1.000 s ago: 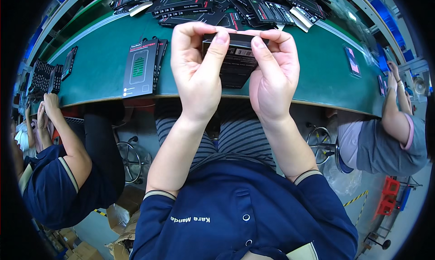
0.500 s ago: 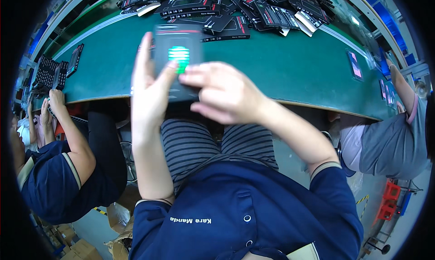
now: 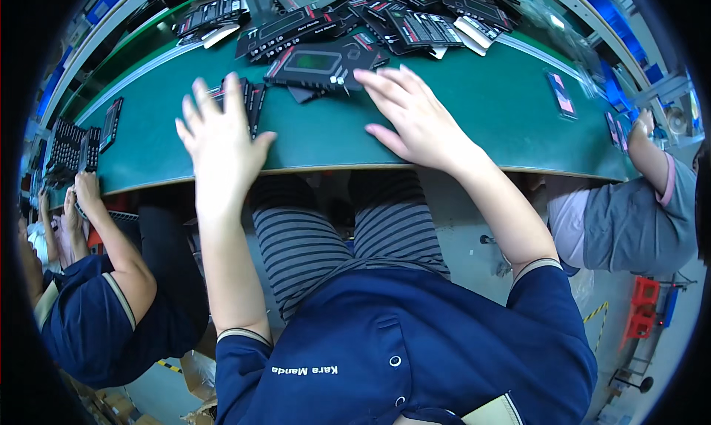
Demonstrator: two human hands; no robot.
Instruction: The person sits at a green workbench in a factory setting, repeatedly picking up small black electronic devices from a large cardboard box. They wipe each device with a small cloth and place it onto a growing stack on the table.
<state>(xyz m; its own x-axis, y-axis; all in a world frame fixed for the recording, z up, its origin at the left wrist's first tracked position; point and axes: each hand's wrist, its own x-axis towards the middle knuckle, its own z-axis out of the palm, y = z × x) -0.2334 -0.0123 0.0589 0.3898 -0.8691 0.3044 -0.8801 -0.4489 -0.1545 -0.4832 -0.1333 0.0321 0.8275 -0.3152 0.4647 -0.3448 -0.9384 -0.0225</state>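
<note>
My left hand point(image 3: 222, 132) has its fingers spread over the green table, palm down, holding nothing. Partly covered by it are some thin black boxes point(image 3: 255, 106) with red trim, close together. On the right, my right hand point(image 3: 422, 121) is open too, its fingertips close to the right end of a flat black box point(image 3: 315, 61) with a green-tinted panel on its face. Whether the fingertips touch that box I cannot tell. This box lies tilted at the near edge of a heap of similar black boxes point(image 3: 415, 27).
The green table point(image 3: 326, 144) curves across in front of me. A phone-like device point(image 3: 561, 95) lies to the right. At the far left are stacked black boxes point(image 3: 63, 151) and a single box point(image 3: 111, 124). Co-workers point(image 3: 629, 218) sit on both sides. A white flap point(image 3: 474, 36) sticks out of the heap.
Both hands held a black box up in front of me; now they are apart and empty. The right hand moved right, the left slightly left. Thin boxes now show beside the left hand.
</note>
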